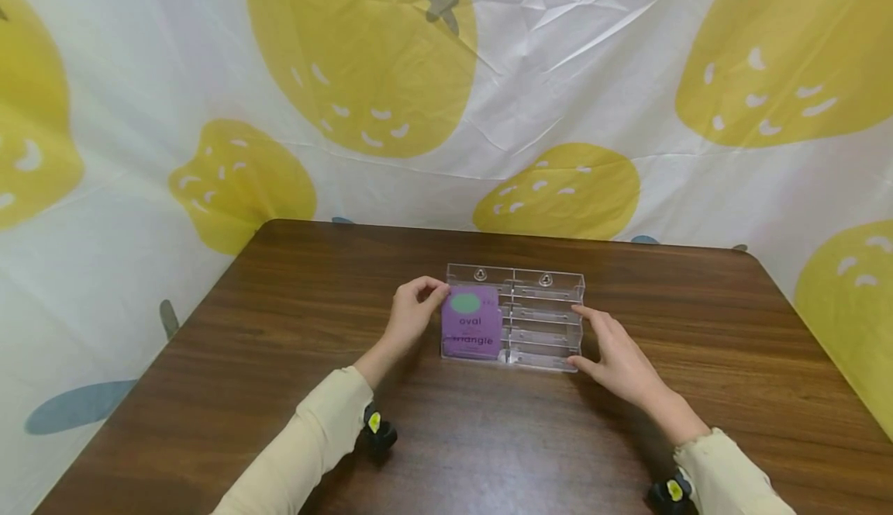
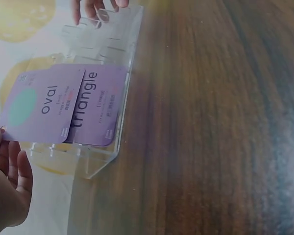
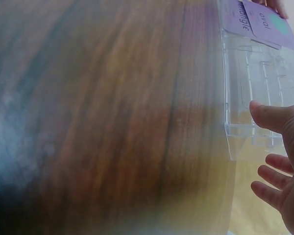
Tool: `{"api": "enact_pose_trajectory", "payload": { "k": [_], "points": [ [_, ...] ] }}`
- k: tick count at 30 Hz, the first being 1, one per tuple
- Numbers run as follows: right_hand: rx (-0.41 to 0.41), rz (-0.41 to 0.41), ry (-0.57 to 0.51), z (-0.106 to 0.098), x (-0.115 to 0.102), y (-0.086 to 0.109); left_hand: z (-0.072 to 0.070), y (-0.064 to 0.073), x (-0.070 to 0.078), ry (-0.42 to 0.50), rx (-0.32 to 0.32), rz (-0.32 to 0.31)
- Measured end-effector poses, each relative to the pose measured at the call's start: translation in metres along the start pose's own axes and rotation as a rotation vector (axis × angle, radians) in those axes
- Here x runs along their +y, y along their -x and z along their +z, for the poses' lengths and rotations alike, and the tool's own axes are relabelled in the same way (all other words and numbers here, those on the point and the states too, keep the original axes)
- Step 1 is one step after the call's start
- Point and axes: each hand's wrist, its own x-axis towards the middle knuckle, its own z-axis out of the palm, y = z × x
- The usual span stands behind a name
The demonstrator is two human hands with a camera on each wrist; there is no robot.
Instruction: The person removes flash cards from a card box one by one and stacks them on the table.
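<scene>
A purple card marked "oval" with a green ellipse (image 2: 22,107) overlaps a purple "triangle" card (image 2: 100,105). Both are at the left column of a clear plastic card rack (image 1: 544,336), the triangle card lower. My left hand (image 1: 412,309) pinches the oval card's upper left corner between thumb and fingers. At the rack's right side is my right hand (image 1: 617,356), its fingers spread and fairly straight. In the right wrist view its thumb (image 3: 272,116) lies over the rack's end, and the other fingers (image 3: 272,181) extend beside it.
The rack lies on a dark brown wooden table (image 1: 314,290), with two columns of stepped slots and two round fittings along its far edge. A white curtain (image 1: 391,189) with yellow fruit prints hangs behind and beside the table.
</scene>
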Motion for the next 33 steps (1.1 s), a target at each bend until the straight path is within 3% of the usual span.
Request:
{"api": "enact_pose_trajectory", "payload": {
  "k": [6,16,20,24,33],
  "points": [
    [0.004,-0.006,0.000,0.000,0.000,0.000,-0.005,0.007,0.034,0.070,-0.002,-0.043],
    [-0.013,0.014,-0.009,0.000,0.001,0.000,-0.011,0.006,0.042,0.130,-0.011,-0.061],
    [-0.018,0.021,-0.009,0.000,0.001,0.000,-0.016,0.008,0.043,0.157,-0.020,-0.075],
    [-0.024,0.027,-0.009,0.000,0.001,0.000,-0.021,0.009,0.033,0.170,-0.024,-0.094],
    [-0.026,0.028,0.005,-0.001,0.001,0.000,-0.038,0.029,0.019,0.084,-0.023,-0.113]
  ]
}}
